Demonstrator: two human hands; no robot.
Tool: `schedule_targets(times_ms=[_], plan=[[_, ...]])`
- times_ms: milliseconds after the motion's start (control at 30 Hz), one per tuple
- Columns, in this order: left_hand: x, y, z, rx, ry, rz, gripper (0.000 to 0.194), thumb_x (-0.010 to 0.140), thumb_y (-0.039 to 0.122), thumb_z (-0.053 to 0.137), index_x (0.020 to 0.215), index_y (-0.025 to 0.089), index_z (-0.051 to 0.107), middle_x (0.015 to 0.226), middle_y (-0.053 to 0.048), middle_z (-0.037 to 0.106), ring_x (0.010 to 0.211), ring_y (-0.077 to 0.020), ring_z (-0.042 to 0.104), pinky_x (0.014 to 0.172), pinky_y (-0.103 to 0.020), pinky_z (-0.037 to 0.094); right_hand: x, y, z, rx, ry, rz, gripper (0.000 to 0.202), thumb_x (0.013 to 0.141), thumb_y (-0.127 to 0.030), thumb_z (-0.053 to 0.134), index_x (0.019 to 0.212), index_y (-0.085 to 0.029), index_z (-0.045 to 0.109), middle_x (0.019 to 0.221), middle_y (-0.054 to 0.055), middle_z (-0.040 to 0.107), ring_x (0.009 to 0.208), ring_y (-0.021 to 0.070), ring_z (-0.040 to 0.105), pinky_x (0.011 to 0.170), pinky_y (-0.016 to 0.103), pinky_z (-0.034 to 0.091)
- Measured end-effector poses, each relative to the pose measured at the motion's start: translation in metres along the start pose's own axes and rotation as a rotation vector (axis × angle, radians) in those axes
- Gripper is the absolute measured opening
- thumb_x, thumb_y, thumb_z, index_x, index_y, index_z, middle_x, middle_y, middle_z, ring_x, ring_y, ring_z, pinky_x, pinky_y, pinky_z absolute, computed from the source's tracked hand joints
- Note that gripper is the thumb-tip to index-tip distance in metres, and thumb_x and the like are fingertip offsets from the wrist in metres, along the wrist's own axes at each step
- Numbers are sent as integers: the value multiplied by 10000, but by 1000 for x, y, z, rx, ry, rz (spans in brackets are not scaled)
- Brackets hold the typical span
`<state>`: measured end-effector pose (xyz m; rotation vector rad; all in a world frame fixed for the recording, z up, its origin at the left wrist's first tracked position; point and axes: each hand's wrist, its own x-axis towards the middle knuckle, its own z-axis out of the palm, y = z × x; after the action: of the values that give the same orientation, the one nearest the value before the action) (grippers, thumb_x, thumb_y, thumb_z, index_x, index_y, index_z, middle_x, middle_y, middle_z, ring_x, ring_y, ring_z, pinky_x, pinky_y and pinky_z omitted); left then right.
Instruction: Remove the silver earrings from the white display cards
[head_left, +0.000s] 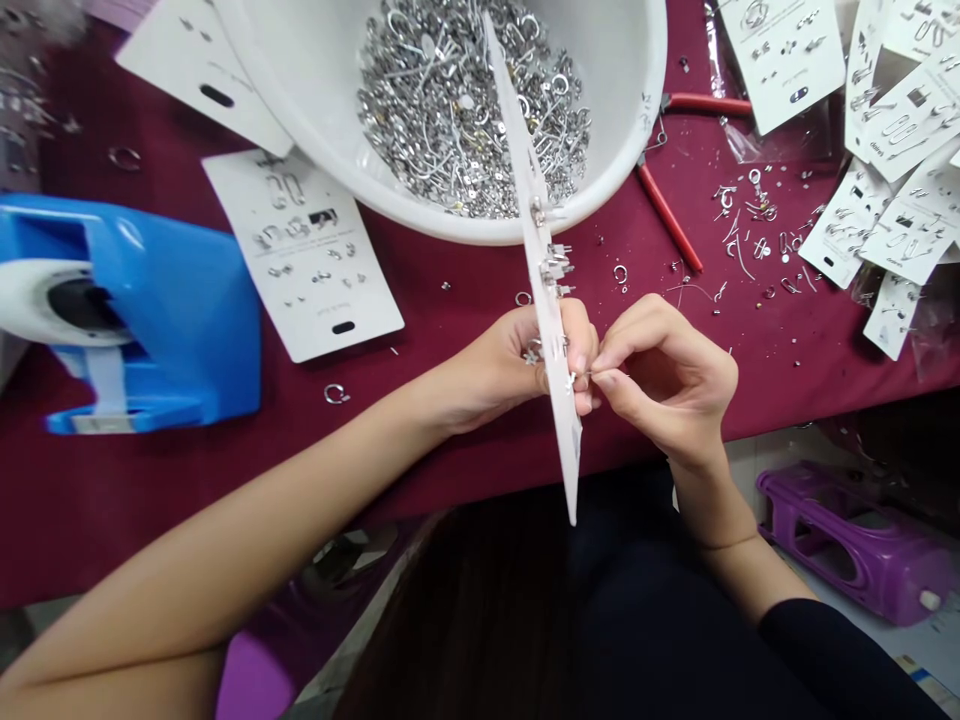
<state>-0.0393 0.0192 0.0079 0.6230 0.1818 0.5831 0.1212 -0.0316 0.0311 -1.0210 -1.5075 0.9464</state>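
Note:
My left hand (517, 360) grips a white earring card (534, 240), which stands nearly edge-on to me. Earrings sit on the card's left face, and their posts stick out on the right face in a row. Close against that right face, my right hand (664, 375) pinches with thumb and forefinger at a tiny metal piece by one post. What exactly it is, a post or a small earring back, is too small to tell. Beyond the card's top end lies a white basin (622, 120) with a heap of small silver jewellery pieces (450, 110).
A blue tape dispenser (187, 310) stands at left, near a filled earring card (304, 260). Red-handled pliers (671, 220) lie right of the basin. Loose earrings (761, 205) and more carded earrings (900, 220) spread over the maroon cloth (450, 450). Below right is a purple plastic object (847, 530).

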Motion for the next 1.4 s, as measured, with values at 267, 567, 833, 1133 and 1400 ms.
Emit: schedule_targets(times_ms=[267, 567, 833, 1133, 1400], plan=[[-2, -5, -5, 74, 72, 56, 429, 733, 432, 844, 725, 141, 529, 653, 52, 656, 582, -53, 654, 569, -134, 542, 1, 1, 0, -121, -1, -73, 104, 843, -92, 691, 877, -185, 658, 802, 8, 646, 746, 110, 596, 623, 262, 518], [-1, -8, -6, 82, 105, 76, 315, 728, 130, 842, 731, 143, 528, 680, 68, 623, 591, -50, 635, 560, -137, 538, 1, 2, -2, -149, -33, -96, 150, 821, -35, 695, 877, -166, 647, 782, -2, 653, 744, 92, 577, 635, 242, 506], [-1, -10, -7, 148, 124, 108, 319, 730, 76, 811, 721, 142, 499, 704, 72, 558, 592, -36, 579, 555, -134, 506, 1, 3, 0, -132, -60, -37, 77, 857, -98, 678, 867, -168, 646, 775, 10, 642, 725, 104, 584, 604, 250, 513], [0, -9, -1, 240, 249, 66, 441, 647, 247, 892, 653, 171, 458, 641, 61, 519, 560, -59, 506, 511, -173, 452, -2, 6, -2, -60, -43, 21, 81, 856, -112, 689, 897, -179, 669, 818, 9, 653, 753, 103, 593, 631, 247, 511], [-1, -12, 0, 266, 282, 93, 449, 653, 313, 901, 685, 169, 478, 654, 60, 534, 579, -63, 538, 550, -172, 498, -2, 7, -3, -68, -52, 2, 38, 873, -149, 676, 876, -177, 650, 800, 4, 629, 742, 93, 582, 625, 224, 503]])
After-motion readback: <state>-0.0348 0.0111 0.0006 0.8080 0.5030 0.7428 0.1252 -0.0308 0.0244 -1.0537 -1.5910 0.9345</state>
